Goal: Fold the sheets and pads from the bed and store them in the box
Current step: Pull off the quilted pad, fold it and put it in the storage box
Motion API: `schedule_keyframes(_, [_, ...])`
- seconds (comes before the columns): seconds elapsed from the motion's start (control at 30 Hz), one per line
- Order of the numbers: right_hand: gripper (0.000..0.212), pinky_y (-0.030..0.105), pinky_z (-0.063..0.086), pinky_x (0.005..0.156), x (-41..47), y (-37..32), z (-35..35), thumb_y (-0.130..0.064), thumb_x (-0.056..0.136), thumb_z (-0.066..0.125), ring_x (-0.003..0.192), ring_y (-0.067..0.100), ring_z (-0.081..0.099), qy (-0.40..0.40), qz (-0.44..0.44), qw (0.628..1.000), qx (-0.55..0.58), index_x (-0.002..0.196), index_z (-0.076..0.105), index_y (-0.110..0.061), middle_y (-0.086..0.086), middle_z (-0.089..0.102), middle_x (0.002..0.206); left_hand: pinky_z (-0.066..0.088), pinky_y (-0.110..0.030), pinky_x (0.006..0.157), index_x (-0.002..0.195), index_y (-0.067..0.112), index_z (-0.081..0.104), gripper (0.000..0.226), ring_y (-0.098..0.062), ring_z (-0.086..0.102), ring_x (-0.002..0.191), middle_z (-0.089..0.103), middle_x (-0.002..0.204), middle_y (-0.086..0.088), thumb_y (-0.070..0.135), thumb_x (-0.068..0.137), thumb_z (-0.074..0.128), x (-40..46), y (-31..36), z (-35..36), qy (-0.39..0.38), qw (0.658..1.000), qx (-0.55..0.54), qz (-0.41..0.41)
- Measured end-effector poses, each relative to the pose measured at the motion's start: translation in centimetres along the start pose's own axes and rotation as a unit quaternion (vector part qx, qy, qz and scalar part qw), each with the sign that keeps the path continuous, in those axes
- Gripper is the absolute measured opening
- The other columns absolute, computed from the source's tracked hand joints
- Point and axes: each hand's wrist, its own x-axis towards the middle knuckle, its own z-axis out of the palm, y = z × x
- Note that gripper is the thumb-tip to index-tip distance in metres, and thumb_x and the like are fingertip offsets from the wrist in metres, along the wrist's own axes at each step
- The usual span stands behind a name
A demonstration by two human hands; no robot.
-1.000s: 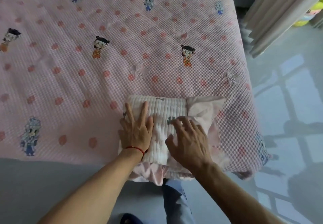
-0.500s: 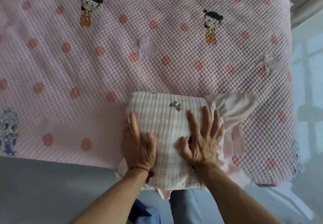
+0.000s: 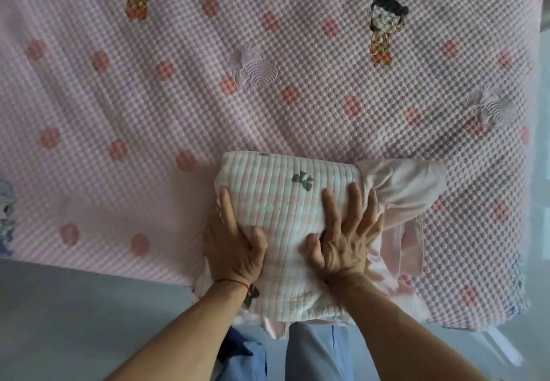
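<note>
My left hand (image 3: pixel 235 246) gripping the folded pad's (image 3: pixel 285 211) left edge, thumb on top, my right hand (image 3: pixel 345 240) spread flat on it (fingers splayed), pad at the near edge of the pink bed cover (image 3: pixel 268 83), pink sheet (image 3: pixel 401 184) bunched beside it

Soft, even daylight, rather dim and pinkish, with no glare. The bed cover (image 3: pixel 268 83) bows outward toward the edges from the wide lens. Faint shadows sit under both forearms; fine detail is slightly smeared and soft throughout.
</note>
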Motion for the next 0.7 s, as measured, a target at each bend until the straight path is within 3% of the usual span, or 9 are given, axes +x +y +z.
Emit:
schedule_keyframes(0.13, [0.080,0.073,0.005,0.116,0.0,0.2,-0.7,-0.063,0.083,0.032,0.155,0.046,0.005,0.009,-0.009,1.000,0.007,0.159,0.026,-0.036,0.011,0.012,0.169,0.056,-0.042,0.083,0.148,0.023,0.032,0.087,-0.020,0.063,0.108,0.060,0.127,0.001,0.072,0.078,0.045,0.1,0.4,-0.8,0.002,0.996,-0.079,-0.053])
schedule_keyframes(0.2, [0.082,0.071,0.004,0.118,-0.3,-0.2,-1.9,-0.064,0.084,0.032,0.156,0.043,0.004,-0.003,-0.010,0.999,0.036,0.159,0.027,-0.034,0.010,0.012,0.170,0.055,-0.035,0.091,0.142,0.027,0.039,0.084,-0.009,0.063,0.111,0.062,0.126,0.008,0.078,0.077,0.052,-0.5,0.7,-2.2,-0.022,0.990,-0.106,-0.086])
schedule_keyframes(0.3, [0.092,0.066,0.010,0.120,-0.7,-0.9,-4.3,-0.066,0.080,0.039,0.156,0.040,0.008,-0.002,0.043,0.993,0.111,0.159,0.021,-0.023,0.016,0.013,0.168,0.038,-0.012,0.097,0.138,0.036,0.039,0.066,0.025,0.048,0.103,0.051,0.120,0.031,0.060,0.085,0.070,0.0,2.1,-5.4,-0.133,0.968,-0.172,-0.126])
schedule_keyframes(0.37, [0.103,0.064,0.015,0.121,-1.2,-1.5,-7.0,-0.074,0.077,0.042,0.154,0.042,0.006,-0.006,0.134,0.976,0.174,0.159,0.004,-0.024,0.019,0.003,0.168,0.039,-0.016,0.101,0.143,0.035,0.036,0.074,0.015,0.049,0.108,0.050,0.123,0.028,0.053,0.082,0.074,0.5,2.6,-7.6,-0.224,0.943,-0.185,-0.164])
schedule_keyframes(0.43, [0.109,0.058,0.015,0.123,-2.5,-1.4,-9.2,-0.084,0.077,0.046,0.154,0.042,0.004,-0.061,0.244,0.944,0.214,0.155,-0.015,-0.040,0.012,-0.014,0.169,0.041,-0.039,0.113,0.137,0.043,0.043,0.084,-0.005,0.053,0.121,0.055,0.130,0.020,0.071,0.066,0.077,0.5,3.2,-9.0,-0.273,0.924,-0.182,-0.196])
schedule_keyframes(0.5, [0.119,0.051,0.012,0.121,-3.5,0.0,-10.3,-0.087,0.075,0.055,0.155,0.039,0.003,-0.106,0.316,0.903,0.273,0.155,-0.020,-0.042,0.000,-0.023,0.168,0.040,-0.042,0.113,0.120,0.049,0.052,0.058,-0.003,0.057,0.113,0.061,0.121,0.021,0.062,0.071,0.079,0.0,4.1,-9.9,-0.316,0.906,-0.188,-0.209])
schedule_keyframes(0.6, [0.119,0.060,0.021,0.121,-3.0,1.6,-11.6,-0.095,0.064,0.058,0.153,0.037,0.019,-0.171,0.313,0.867,0.347,0.157,0.003,-0.045,-0.002,0.006,0.170,0.047,-0.037,0.106,0.122,0.041,0.060,0.040,-0.001,0.066,0.106,0.073,0.115,0.016,0.034,0.086,0.076,-2.0,5.7,-10.9,-0.321,0.890,-0.249,-0.206])
schedule_keyframes(0.7, [0.113,0.056,0.030,0.120,-1.7,1.2,-13.3,-0.090,0.064,0.063,0.147,0.030,0.034,-0.226,0.278,0.846,0.394,0.156,0.019,-0.041,-0.001,0.033,0.162,0.052,-0.037,0.102,0.129,0.039,0.058,0.060,-0.003,0.067,0.111,0.072,0.120,0.016,0.044,0.075,0.085,-5.2,6.4,-12.4,-0.267,0.892,-0.293,-0.216])
